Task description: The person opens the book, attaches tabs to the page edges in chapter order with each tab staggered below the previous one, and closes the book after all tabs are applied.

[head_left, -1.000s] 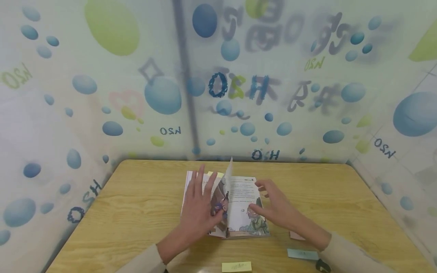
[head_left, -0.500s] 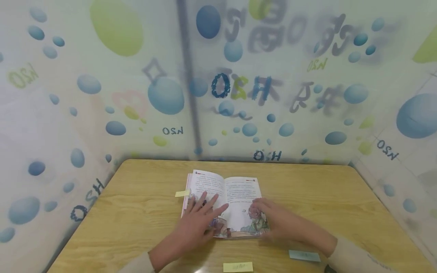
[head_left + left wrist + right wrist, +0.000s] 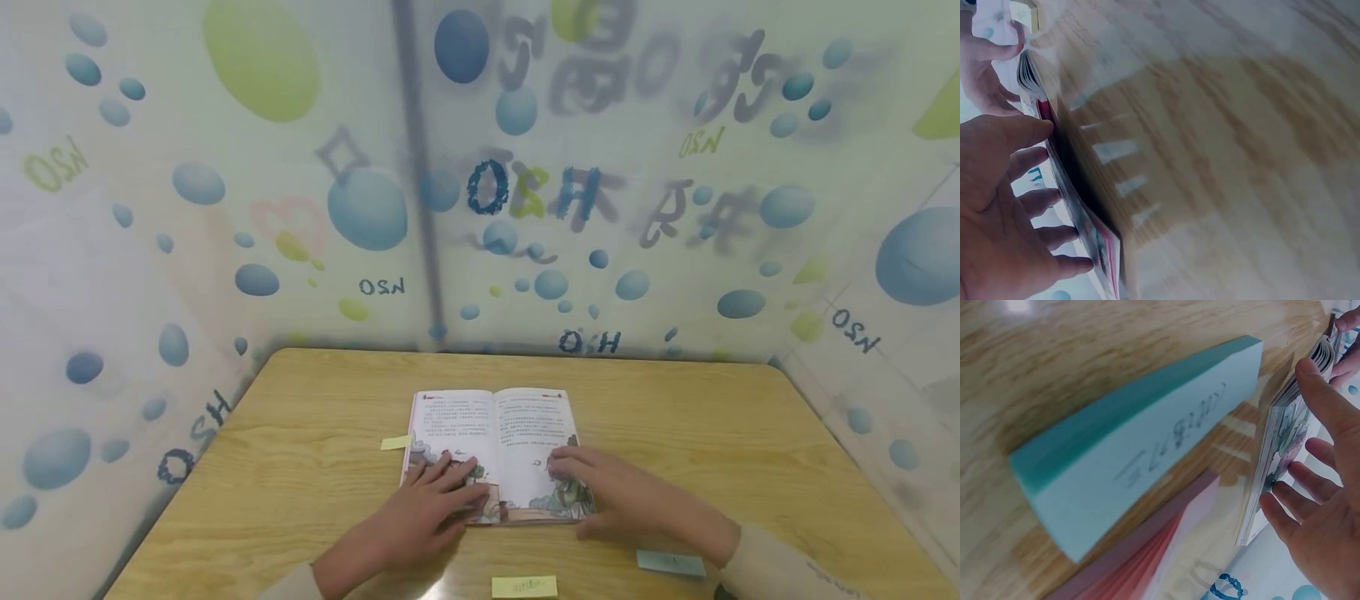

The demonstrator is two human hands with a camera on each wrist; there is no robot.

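Note:
An open book with printed text and coloured drawings lies flat on the wooden table. My left hand rests on the lower part of the left page, fingers spread. In the left wrist view that hand has its fingertips along the book's edge. My right hand lies at the lower right corner of the right page, its fingers over the drawing there. The right wrist view shows the right hand's fingers extended and loosely bent against the page. From the book's left edge sticks out a yellow sticky note.
A yellow sticky-note pad lies near the front of the wooden table. Blue and pink sticky-note pads lie beside the right hand; the blue one bears handwriting. Behind the table stands a patterned curtain.
A raised page has been turned over to the left and now lies flat. The left hand has moved down toward the page's bottom; the right hand has come onto the right page's lower corner.

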